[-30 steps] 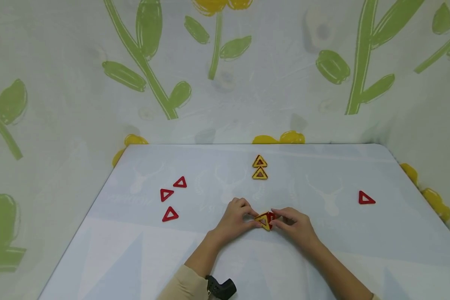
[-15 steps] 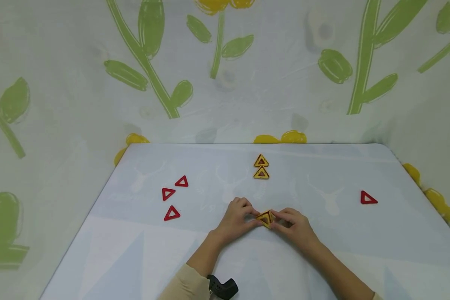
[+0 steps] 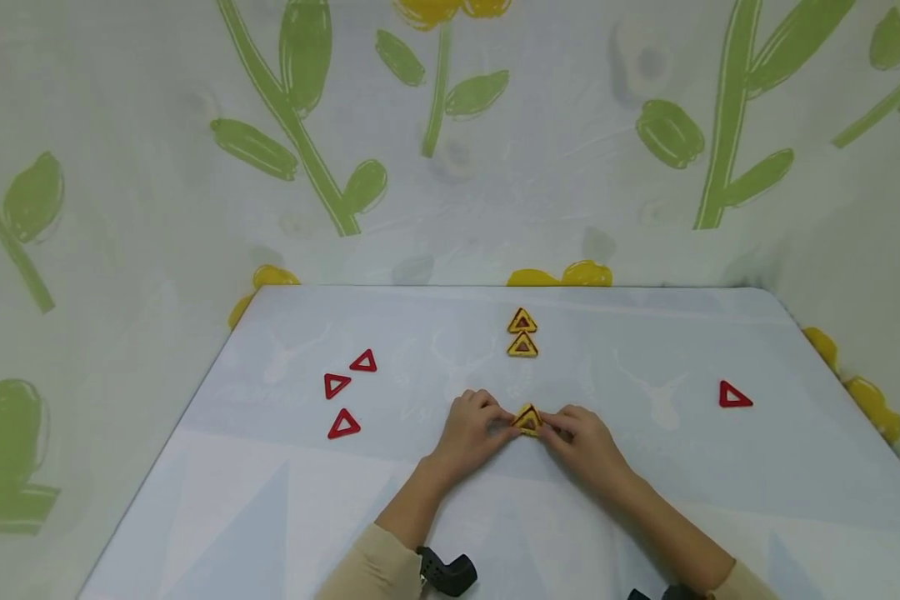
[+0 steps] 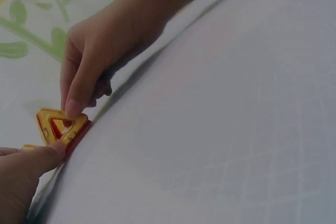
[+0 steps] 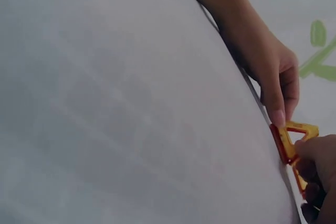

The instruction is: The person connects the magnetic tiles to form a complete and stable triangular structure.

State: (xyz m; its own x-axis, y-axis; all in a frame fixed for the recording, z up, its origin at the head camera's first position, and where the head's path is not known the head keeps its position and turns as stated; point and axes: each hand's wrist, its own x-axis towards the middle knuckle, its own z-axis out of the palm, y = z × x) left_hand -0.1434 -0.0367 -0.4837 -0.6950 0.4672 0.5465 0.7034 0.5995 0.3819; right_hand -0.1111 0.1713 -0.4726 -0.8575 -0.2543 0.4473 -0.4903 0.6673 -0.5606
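Both hands meet near the middle of the table at a small piece of yellow and red triangular frames (image 3: 527, 422), its apex pointing away from me. My left hand (image 3: 471, 433) pinches its left side, and my right hand (image 3: 588, 450) pinches its right side. In the left wrist view a yellow triangle (image 4: 64, 121) faces the camera with red along its edge, between the two thumbs. From the right wrist view the same yellow frame (image 5: 286, 141) shows a red side; fingers hide part of it.
Two yellow triangular pieces (image 3: 522, 346) lie one behind the other further back. Three red triangle frames (image 3: 343, 424) are spread at the left, and a single red triangle (image 3: 735, 395) lies at the right. The white table's back edge (image 3: 420, 287) meets a flower-patterned backdrop.
The held piece has shifted slightly away from me and turned, so its apex now points to the back. Red parts showing at its right a second ago are mostly out of sight.
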